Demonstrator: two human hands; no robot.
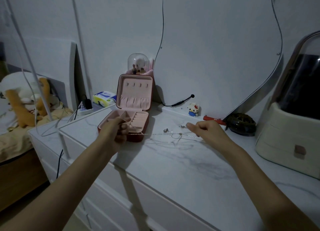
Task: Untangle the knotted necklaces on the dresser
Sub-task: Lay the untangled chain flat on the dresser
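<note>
Worktop (181, 170): smooth white marble-look slab, grey-veined.
Necklaces (178, 136): thin silvery chains, knotted, lying between my hands.
Left grip (119, 129): fingers curled, pinching one chain, drawn taut.
Right grip (206, 129): curled on the other end.
Jewellery box (133, 109): red shell, pink lining, open.

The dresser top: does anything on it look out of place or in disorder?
Yes. Thin necklaces lie tangled on the dresser, right of the open jewelry box, not in it. One chain runs taut between the left hand and the right hand.
</note>
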